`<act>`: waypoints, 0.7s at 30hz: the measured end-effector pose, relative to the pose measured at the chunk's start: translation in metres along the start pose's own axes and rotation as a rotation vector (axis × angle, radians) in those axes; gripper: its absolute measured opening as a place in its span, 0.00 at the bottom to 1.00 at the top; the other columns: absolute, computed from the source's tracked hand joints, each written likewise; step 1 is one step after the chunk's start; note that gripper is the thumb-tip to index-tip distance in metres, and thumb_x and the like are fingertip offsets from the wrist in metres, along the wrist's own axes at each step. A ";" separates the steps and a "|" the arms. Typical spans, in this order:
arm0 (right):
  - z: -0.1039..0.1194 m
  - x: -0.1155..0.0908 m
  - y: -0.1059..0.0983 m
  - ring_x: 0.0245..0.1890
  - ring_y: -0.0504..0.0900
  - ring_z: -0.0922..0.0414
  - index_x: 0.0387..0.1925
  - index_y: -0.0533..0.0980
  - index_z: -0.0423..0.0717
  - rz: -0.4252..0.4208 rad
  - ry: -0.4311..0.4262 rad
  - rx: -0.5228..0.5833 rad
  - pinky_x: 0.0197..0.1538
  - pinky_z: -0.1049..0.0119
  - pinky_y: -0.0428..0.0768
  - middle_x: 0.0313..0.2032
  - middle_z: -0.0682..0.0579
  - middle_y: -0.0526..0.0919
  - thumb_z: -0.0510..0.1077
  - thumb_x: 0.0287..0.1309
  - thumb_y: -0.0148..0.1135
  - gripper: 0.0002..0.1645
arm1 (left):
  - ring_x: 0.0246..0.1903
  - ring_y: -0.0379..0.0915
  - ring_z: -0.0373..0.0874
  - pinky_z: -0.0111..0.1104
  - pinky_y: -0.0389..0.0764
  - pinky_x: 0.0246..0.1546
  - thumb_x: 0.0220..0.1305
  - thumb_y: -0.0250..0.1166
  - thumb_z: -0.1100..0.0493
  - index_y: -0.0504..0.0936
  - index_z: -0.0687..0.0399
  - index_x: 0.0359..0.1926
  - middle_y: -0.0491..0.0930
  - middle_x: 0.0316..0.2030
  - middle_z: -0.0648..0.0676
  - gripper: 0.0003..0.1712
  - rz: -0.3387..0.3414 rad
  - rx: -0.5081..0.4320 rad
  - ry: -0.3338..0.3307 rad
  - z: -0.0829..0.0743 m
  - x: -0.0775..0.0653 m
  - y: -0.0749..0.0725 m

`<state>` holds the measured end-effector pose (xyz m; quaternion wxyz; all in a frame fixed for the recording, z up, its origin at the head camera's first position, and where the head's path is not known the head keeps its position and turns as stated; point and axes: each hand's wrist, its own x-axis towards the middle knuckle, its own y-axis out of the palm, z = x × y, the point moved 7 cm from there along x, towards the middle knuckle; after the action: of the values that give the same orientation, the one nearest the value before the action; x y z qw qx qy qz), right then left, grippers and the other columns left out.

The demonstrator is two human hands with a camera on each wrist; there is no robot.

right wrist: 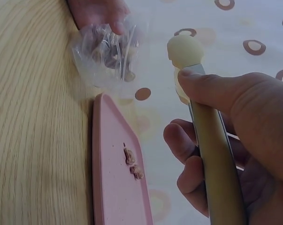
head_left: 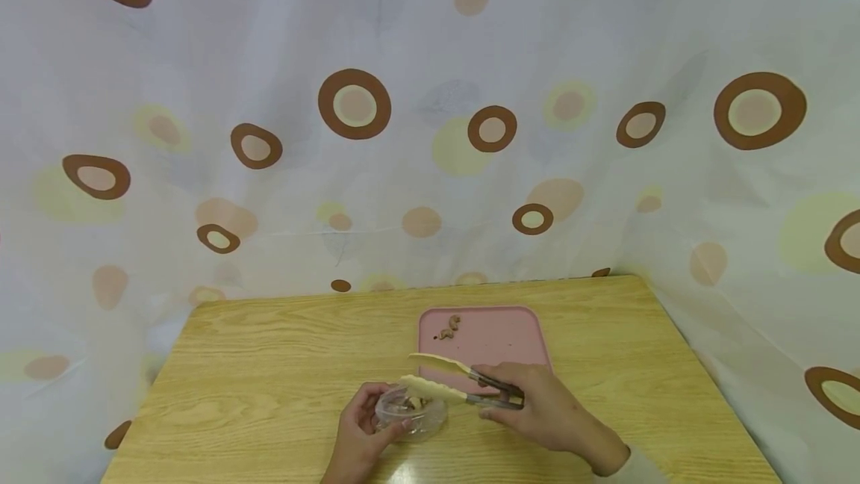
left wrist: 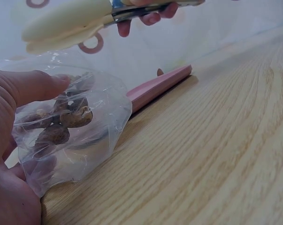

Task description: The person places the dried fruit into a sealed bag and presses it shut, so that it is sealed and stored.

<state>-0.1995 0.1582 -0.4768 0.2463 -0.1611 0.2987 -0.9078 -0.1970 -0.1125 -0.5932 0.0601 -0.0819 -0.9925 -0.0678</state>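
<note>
My left hand grips a clear plastic bag by its side, thumb across the near edge of its opened mouth. Brown curved nuts, which look like cashews in their skins, show through the plastic. In my right hand is a pair of tongs with cream tips and metal arms, thumb on one arm and fingers around the other. The tips stand apart over the bag's mouth with nothing visible between them. On the pink tray, a few similar nuts lie near the far left corner.
The tray rests on a light wood-grain table, just beyond the bag and tongs. Small dark crumbs dot its surface. A white curtain with brown and yellow round shapes hangs behind the table and along its sides.
</note>
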 end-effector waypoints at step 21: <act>-0.031 -0.002 -0.020 0.46 0.92 0.60 0.70 0.79 0.36 -0.099 0.014 -0.052 0.47 0.70 0.91 0.54 0.41 0.92 0.45 0.67 0.77 0.34 | 0.57 0.85 0.37 0.25 0.85 0.61 0.59 0.76 0.75 0.75 0.73 0.61 0.87 0.58 0.51 0.30 -0.032 0.008 -0.027 -0.001 -0.001 0.001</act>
<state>-0.2188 0.1874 -0.4885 0.1946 -0.1758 0.3157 -0.9119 -0.1961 -0.1114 -0.5922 0.0461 -0.0666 -0.9947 -0.0637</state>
